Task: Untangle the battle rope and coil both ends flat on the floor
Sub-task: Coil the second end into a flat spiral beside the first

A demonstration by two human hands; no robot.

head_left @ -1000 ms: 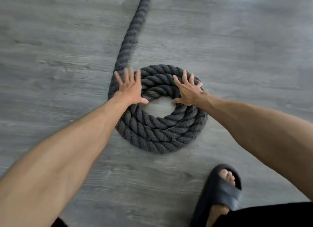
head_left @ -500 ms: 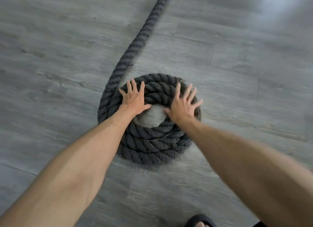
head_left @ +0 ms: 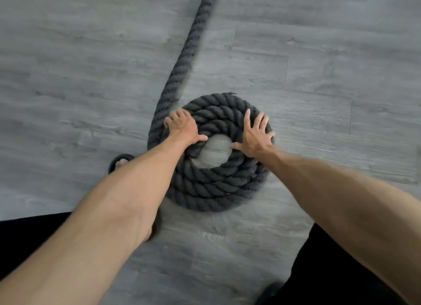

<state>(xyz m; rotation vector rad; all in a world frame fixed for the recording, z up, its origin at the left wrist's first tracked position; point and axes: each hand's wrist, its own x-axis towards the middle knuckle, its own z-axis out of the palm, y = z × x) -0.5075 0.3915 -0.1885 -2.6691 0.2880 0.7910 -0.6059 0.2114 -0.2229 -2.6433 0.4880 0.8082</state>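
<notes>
The dark grey battle rope (head_left: 211, 191) lies as a flat coil of several turns on the floor, with a bare hole in its middle. Its free length (head_left: 186, 52) runs from the coil's left side up and out of the top of the view. My left hand (head_left: 184, 129) sits on the coil's upper left, fingers curled over the outer turns and thumb hooked at the inner edge. Flat on the coil's upper right lies my right hand (head_left: 255, 136), fingers spread, thumb at the hole's rim.
The floor is grey wood-look planks (head_left: 319, 77). A foot in a black sandal (head_left: 120, 162) stands just left of the coil, partly under my left forearm. Dark shorts (head_left: 330, 270) fill the bottom corners, and another dark sandal tip (head_left: 271, 293) shows at the bottom edge.
My left hand's fingers have gone from flat to curled over the outer turns. The rope's free length lies closer against the coil's left side. A sandalled foot has come into view there.
</notes>
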